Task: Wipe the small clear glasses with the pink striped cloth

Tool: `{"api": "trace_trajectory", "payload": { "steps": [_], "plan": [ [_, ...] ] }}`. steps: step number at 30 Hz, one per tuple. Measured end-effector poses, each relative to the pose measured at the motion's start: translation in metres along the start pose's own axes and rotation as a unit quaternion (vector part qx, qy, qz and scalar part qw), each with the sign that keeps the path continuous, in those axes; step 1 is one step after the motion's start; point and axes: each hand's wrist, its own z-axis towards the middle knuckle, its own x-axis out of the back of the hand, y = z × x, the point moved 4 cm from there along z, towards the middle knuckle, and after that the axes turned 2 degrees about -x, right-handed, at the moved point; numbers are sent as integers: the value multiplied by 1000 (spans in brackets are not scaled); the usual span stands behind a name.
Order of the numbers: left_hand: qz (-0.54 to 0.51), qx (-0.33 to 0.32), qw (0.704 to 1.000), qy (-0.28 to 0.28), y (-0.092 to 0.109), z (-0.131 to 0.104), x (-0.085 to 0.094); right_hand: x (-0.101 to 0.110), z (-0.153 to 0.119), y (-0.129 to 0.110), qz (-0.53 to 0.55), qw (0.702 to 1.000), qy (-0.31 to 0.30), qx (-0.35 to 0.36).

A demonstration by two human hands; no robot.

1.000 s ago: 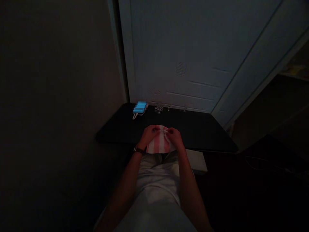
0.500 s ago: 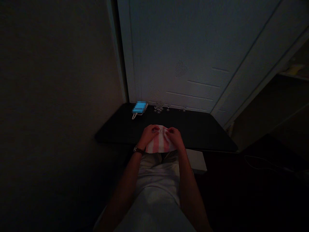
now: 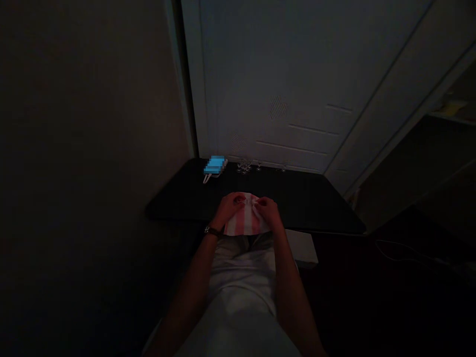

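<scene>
A pink-and-white striped cloth (image 3: 243, 223) hangs over the near edge of the dark table, between my two hands. My left hand (image 3: 229, 204) is closed in a pinch round a small clear glass piece (image 3: 242, 201), held just over the cloth; dim light hides its exact shape. My right hand (image 3: 268, 207) pinches a bunched fold of the cloth close beside the glass piece. At the table's back stands a cluster of small clear glass pieces (image 3: 244, 167). Another small glass piece (image 3: 259, 167) is set to the right of them, and a fainter one (image 3: 283, 168) farther right.
The black table (image 3: 301, 198) reaches back to a pale panel (image 3: 241, 89) with raised hearts and lines. A phone with a blurred blue screen (image 3: 214, 164) rests at the back left. A white box (image 3: 303, 248) sits below the table's front edge, right of my legs.
The picture has become darker. Both hands, the cloth and the glass piece stay in nearly the same place.
</scene>
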Motion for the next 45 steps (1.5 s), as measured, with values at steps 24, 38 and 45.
{"api": "trace_trajectory", "payload": {
  "steps": [24,38,45],
  "plan": [
    [-11,13,1000,-3,5,0,1,-4,-2,-6,-39,999,12,-26],
    [-27,13,1000,-10,2,2,1,-2,-1,-2,-26,998,33,-55],
    [-38,-11,999,-36,3,2,-1,0,2,5,-10,997,52,-60]
  ]
}}
